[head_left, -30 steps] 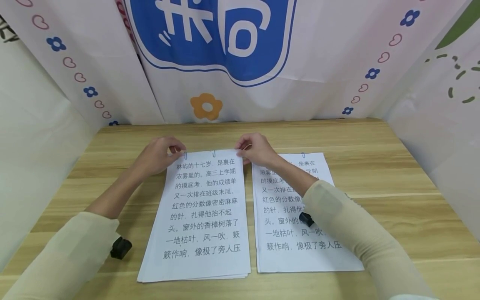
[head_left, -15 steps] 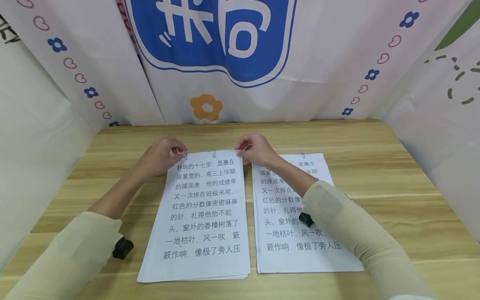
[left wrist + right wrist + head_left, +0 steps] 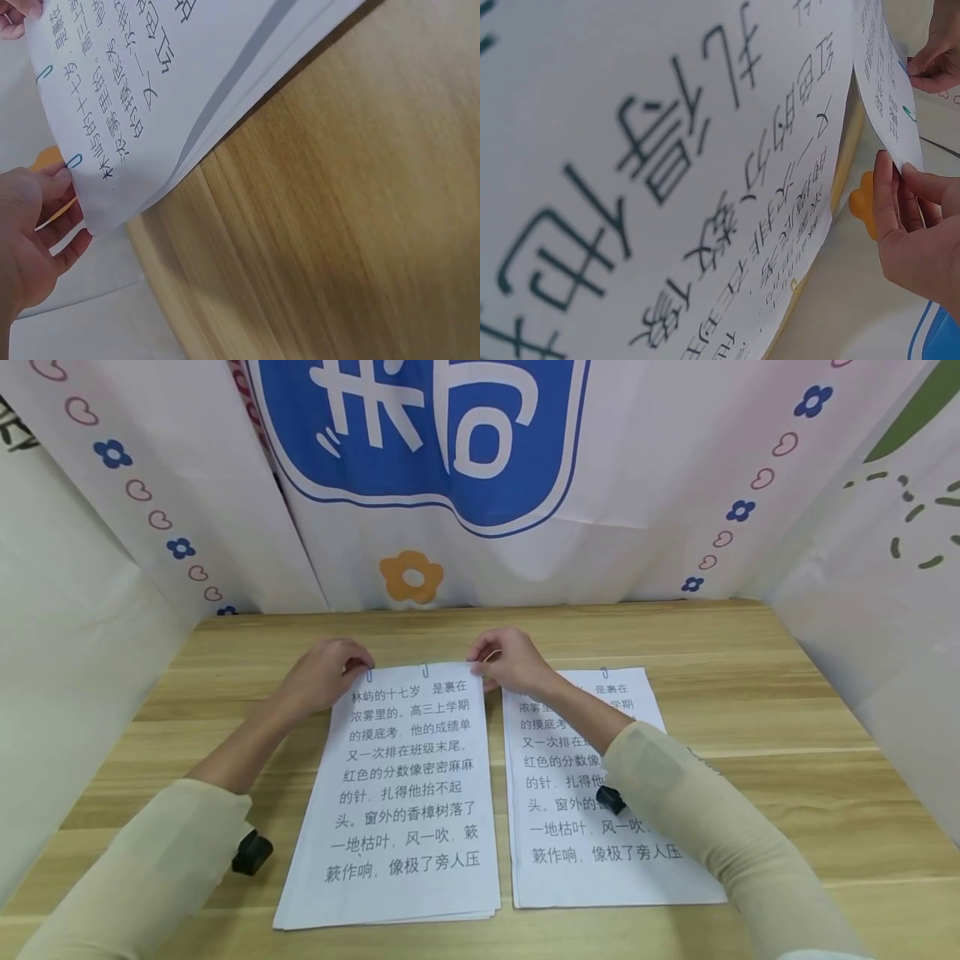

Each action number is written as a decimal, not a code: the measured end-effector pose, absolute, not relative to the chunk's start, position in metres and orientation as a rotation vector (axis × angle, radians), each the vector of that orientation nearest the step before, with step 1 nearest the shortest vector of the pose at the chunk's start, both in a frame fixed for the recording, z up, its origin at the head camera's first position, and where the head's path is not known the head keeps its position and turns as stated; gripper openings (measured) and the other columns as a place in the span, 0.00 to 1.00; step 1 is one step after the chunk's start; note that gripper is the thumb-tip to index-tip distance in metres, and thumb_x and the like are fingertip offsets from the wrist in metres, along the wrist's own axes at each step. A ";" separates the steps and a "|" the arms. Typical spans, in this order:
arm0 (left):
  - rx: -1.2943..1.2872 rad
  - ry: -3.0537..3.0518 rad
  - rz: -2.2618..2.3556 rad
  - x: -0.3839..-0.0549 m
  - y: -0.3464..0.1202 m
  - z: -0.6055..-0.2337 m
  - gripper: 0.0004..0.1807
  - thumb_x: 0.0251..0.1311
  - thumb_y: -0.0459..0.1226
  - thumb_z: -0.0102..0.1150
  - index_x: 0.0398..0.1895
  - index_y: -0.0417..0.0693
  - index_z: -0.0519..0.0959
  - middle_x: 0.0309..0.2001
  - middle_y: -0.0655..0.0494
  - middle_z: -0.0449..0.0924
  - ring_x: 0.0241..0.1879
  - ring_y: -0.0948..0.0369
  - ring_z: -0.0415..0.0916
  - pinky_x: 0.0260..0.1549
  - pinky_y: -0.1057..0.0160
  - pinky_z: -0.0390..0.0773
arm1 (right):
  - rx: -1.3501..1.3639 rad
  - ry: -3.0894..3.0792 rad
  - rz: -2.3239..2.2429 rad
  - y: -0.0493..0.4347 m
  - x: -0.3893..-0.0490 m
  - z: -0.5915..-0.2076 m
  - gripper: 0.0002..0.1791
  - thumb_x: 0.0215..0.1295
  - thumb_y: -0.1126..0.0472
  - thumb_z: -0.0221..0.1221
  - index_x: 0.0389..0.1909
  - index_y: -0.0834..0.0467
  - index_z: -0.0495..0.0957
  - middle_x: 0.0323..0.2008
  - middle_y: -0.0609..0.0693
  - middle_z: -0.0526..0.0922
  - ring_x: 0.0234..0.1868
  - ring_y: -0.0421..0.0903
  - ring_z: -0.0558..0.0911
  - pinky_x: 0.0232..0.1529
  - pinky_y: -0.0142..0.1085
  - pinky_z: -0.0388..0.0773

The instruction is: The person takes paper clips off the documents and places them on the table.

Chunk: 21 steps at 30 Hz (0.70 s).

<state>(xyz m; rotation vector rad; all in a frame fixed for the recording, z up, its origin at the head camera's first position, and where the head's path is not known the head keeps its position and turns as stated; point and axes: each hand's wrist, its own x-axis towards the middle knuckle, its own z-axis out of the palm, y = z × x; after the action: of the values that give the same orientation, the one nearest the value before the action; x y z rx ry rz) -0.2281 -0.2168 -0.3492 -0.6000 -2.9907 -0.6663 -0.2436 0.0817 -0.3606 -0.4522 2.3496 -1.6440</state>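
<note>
The left stack of printed paper sheets has its top edge raised toward me, with two paper clips on it, one blue and one greenish. My left hand pinches its top left corner beside the blue clip; in the left wrist view the thumb lies by that clip, and the fingers are at the sheet's edge. At the top right corner, my right hand pinches the same stack between thumb and fingers, as the right wrist view also shows.
A second stack of printed sheets lies on the wooden table to the right, partly covered by my right forearm, with one clip at its top. Behind the table hangs a white printed cloth.
My left hand has shifted slightly, its thumb and fingers drawing closer together at the corner by the blue clip. The right hand and both stacks look nearly still.
</note>
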 end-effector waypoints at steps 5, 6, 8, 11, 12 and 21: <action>-0.611 -2.986 -0.679 -0.229 -0.216 -0.350 0.09 0.69 0.21 0.54 0.42 0.31 0.85 0.46 0.34 0.85 0.49 0.40 0.82 0.51 0.43 0.81 | -0.447 2.356 -1.636 0.081 -0.244 -0.361 0.07 0.64 0.79 0.63 0.41 0.70 0.81 0.39 0.60 0.80 0.38 0.51 0.83 0.37 0.43 0.89; -0.612 -2.986 -0.687 -0.230 -0.216 -0.350 0.09 0.69 0.21 0.54 0.42 0.31 0.85 0.45 0.34 0.85 0.48 0.40 0.82 0.50 0.44 0.82 | -0.447 2.359 -1.632 0.081 -0.244 -0.362 0.07 0.65 0.79 0.63 0.41 0.70 0.81 0.39 0.60 0.80 0.38 0.51 0.83 0.37 0.43 0.89; -0.613 -2.984 -0.709 -0.230 -0.216 -0.350 0.10 0.68 0.20 0.54 0.41 0.30 0.85 0.44 0.34 0.85 0.46 0.41 0.82 0.49 0.45 0.83 | -0.445 2.365 -1.625 0.081 -0.244 -0.362 0.06 0.65 0.79 0.63 0.41 0.70 0.82 0.39 0.59 0.80 0.38 0.51 0.84 0.37 0.42 0.89; -0.613 -2.982 -0.727 -0.230 -0.215 -0.350 0.10 0.67 0.20 0.53 0.40 0.30 0.85 0.43 0.34 0.86 0.44 0.41 0.83 0.46 0.46 0.83 | -0.445 2.371 -1.618 0.081 -0.244 -0.363 0.06 0.64 0.79 0.63 0.40 0.69 0.82 0.39 0.59 0.80 0.38 0.51 0.84 0.37 0.43 0.89; -0.611 -2.982 -0.727 -0.230 -0.215 -0.350 0.10 0.67 0.20 0.53 0.40 0.30 0.85 0.42 0.35 0.86 0.44 0.42 0.83 0.46 0.46 0.83 | -0.446 2.371 -1.617 0.081 -0.244 -0.363 0.06 0.64 0.79 0.63 0.40 0.69 0.82 0.39 0.59 0.80 0.39 0.51 0.84 0.37 0.43 0.89; -0.606 -2.993 -0.715 -0.231 -0.215 -0.352 0.10 0.67 0.20 0.53 0.41 0.30 0.85 0.43 0.34 0.86 0.45 0.41 0.83 0.47 0.45 0.83 | -0.442 2.381 -1.596 0.081 -0.246 -0.365 0.07 0.64 0.79 0.63 0.41 0.70 0.82 0.39 0.59 0.80 0.39 0.51 0.84 0.37 0.42 0.89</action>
<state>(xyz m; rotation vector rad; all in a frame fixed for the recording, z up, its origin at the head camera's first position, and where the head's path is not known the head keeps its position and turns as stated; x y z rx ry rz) -0.2313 -0.2145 -0.3523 -0.6064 -2.9934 -0.7148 -0.2455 0.0808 -0.3648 -0.4417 2.3809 -1.5963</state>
